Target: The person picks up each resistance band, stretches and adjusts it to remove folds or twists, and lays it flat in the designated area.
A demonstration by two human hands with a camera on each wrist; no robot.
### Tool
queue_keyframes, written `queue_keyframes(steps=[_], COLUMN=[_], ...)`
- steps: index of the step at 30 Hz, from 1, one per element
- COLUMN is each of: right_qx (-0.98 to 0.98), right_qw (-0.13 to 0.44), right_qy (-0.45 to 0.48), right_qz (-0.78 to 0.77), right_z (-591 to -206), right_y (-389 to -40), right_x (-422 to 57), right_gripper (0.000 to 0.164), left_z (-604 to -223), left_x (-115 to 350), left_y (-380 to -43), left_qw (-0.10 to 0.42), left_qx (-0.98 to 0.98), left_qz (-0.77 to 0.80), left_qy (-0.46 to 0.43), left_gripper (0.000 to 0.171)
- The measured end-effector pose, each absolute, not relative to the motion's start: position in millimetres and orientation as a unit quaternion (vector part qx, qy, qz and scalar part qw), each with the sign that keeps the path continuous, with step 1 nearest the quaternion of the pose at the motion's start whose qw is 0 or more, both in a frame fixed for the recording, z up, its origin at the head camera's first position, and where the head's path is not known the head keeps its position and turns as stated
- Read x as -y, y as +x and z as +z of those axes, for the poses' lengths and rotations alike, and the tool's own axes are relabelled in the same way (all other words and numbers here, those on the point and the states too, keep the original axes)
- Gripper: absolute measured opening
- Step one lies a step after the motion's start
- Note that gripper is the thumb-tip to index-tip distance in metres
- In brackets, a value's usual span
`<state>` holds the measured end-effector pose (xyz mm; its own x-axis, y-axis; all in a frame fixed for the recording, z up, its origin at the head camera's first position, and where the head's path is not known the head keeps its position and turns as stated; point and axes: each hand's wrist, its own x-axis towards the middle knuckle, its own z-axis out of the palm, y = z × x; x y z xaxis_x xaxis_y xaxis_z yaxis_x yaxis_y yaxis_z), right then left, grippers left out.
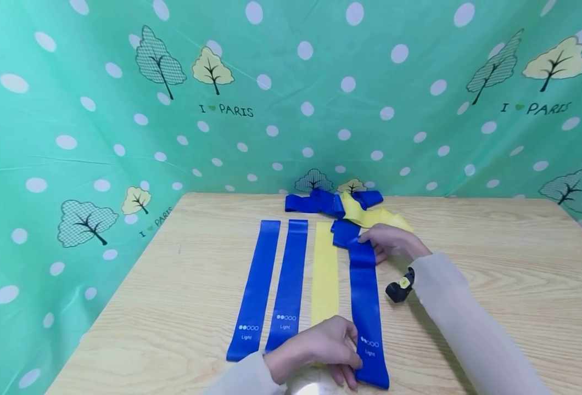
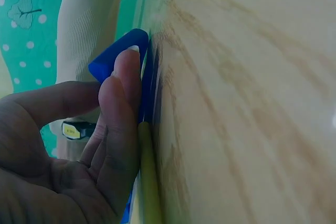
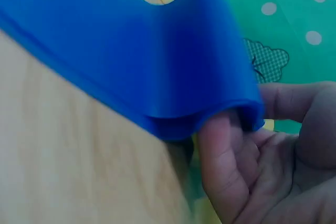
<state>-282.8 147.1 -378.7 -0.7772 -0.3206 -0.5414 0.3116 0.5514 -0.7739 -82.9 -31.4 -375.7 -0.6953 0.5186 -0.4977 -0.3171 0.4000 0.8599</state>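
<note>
A blue resistance band (image 1: 365,296) printed "Light" lies lengthwise at the right of a row of bands. My left hand (image 1: 326,343) pinches its near end at the left edge; in the left wrist view the blue end (image 2: 118,53) stands up between thumb and fingers. My right hand (image 1: 392,241) pinches the far part, where the band bends over. Up close in the right wrist view, the blue band (image 3: 178,66) curls over my fingers. To the left lie a flat yellow band (image 1: 325,269) and two flat blue bands, one inner (image 1: 291,274) and one outer (image 1: 258,280).
Behind the row, a loose heap of blue bands (image 1: 315,203) and a crumpled yellow band (image 1: 365,214) lies at the back of the wooden table (image 1: 172,307). A green polka-dot cloth (image 1: 281,148) hangs behind. A black strap device (image 1: 398,288) sits at my right wrist.
</note>
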Motion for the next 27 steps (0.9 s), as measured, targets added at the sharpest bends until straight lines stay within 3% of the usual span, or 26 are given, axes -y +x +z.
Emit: queue_keyframes(steps=[14, 22, 27], right_qx=[-0.801, -0.774, -0.726], right_qw=[0.393, 0.305, 0.275], right_qy=[-0.055, -0.001, -0.005], right_qz=[-0.449, -0.554, -0.63], right_z=[-376.0, -375.2, -373.6], right_y=[-271.0, -272.0, -275.1], right_x=[-152.9, -142.2, -138.8], right_gripper=[0.016, 0.012, 0.043], left_z=[-372.4, -373.9, -375.2], left_x=[32.1, 31.3, 31.5], left_y=[-78.9, -77.9, -77.7], left_qw=[0.408, 0.403, 0.394], left_qx=[-0.749, -0.753, -0.752], left_qz=[0.515, 0.513, 0.523], left_qy=[0.088, 0.086, 0.079], left_gripper=[0.019, 0.018, 0.017])
